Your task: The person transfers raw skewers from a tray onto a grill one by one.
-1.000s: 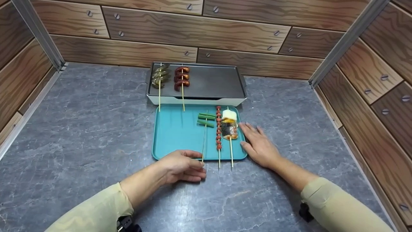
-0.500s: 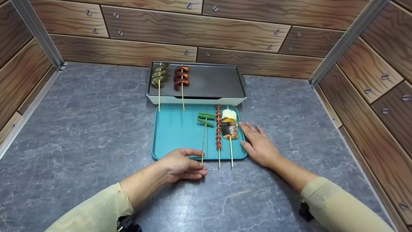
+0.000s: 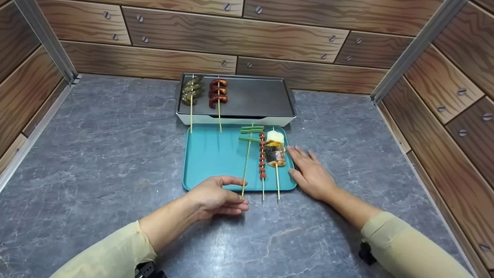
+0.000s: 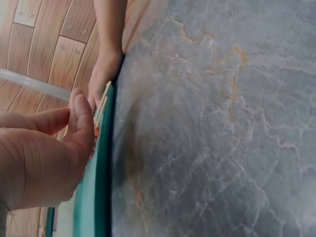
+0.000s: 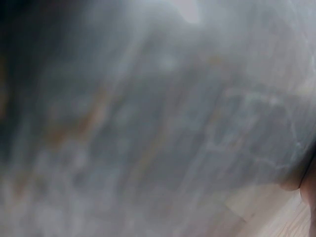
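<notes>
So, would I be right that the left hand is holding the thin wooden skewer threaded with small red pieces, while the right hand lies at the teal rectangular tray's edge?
Not quite: the head view shows the left hand holding the thin wooden skewer with green stalks; the rest stands.

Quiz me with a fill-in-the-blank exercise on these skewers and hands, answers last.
In the left hand, the held skewer bears food coloured ____.
The right hand is at the edge of the tray on the person's ____ side.
Exactly ____ skewers lie on the griddle.
Next to the white-topped skewer, the beaded skewer bears pieces coloured ____.
Missing words: green; right; two; red.
</notes>
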`<state>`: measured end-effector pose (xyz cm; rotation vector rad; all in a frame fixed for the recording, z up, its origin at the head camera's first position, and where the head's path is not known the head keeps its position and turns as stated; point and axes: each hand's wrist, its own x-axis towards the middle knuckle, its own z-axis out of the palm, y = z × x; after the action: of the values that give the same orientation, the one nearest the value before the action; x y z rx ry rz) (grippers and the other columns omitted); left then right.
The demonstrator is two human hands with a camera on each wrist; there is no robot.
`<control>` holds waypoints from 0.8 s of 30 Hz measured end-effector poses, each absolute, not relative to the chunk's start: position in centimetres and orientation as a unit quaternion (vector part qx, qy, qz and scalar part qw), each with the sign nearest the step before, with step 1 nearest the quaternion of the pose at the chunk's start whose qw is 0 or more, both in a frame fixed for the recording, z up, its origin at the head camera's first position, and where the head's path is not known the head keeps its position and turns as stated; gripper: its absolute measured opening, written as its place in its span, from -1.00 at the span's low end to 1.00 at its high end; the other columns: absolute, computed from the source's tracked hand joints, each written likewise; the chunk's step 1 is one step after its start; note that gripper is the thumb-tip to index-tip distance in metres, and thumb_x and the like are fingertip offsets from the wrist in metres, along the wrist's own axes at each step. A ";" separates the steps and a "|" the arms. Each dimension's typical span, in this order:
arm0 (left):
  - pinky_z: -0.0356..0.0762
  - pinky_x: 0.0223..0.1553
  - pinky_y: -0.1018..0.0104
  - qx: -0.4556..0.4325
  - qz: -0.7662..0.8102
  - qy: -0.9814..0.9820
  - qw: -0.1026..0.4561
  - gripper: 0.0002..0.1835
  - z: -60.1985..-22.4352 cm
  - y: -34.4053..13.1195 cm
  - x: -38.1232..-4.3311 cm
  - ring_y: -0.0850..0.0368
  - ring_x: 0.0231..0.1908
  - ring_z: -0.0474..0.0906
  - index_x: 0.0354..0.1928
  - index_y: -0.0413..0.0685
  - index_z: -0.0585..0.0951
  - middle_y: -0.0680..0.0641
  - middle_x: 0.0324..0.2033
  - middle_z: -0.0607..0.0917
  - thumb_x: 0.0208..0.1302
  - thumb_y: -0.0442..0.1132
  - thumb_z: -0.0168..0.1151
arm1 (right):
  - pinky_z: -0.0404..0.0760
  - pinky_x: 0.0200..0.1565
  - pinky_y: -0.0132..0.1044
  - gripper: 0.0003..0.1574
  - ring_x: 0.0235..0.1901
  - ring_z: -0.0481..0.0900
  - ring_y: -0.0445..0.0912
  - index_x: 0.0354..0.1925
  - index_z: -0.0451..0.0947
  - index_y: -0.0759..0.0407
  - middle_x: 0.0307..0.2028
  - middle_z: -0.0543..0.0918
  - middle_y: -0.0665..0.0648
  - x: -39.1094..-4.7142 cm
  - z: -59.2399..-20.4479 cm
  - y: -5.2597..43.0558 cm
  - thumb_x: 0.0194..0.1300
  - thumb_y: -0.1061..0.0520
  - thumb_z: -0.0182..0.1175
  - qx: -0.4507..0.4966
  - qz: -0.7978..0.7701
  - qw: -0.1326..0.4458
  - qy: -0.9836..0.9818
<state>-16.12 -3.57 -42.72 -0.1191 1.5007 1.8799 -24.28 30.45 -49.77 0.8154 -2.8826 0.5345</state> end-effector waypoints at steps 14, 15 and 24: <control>0.80 -0.09 0.18 -0.040 0.727 0.599 0.334 -0.38 -39.5 -3.4 -18.4 0.01 -0.26 0.83 0.45 -0.14 0.51 -0.32 -0.15 0.81 0.37 -0.57 0.30 | -0.08 0.61 0.24 -0.15 0.60 0.14 0.18 0.68 0.07 0.21 0.61 0.24 0.21 -24.3 -49.9 30.5 0.63 -0.06 0.03 0.264 0.170 0.044 -0.948; 0.80 -0.09 0.18 -0.045 0.727 0.600 0.330 -0.38 -39.3 -3.3 -18.8 0.00 -0.25 0.83 0.44 -0.12 0.52 -0.32 -0.15 0.81 0.37 -0.57 0.31 | -0.08 0.61 0.24 -0.15 0.60 0.14 0.18 0.68 0.06 0.21 0.61 0.24 0.20 -24.3 -49.9 30.5 0.63 -0.06 0.02 0.264 0.168 0.045 -0.949; 0.77 0.02 0.15 -0.062 0.733 0.613 0.289 -0.35 -38.3 -2.3 -23.3 -0.02 -0.16 0.81 0.52 -0.09 0.44 -0.35 -0.03 0.78 0.44 -0.53 0.26 | -0.07 0.60 0.26 -0.16 0.60 0.15 0.20 0.67 0.08 0.25 0.60 0.26 0.23 -24.3 -49.9 30.5 0.63 -0.06 0.02 0.267 0.179 0.046 -0.946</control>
<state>-23.32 -2.30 -38.28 -0.1653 1.6357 1.9569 -24.26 30.55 -49.90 0.8161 -2.8881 0.5452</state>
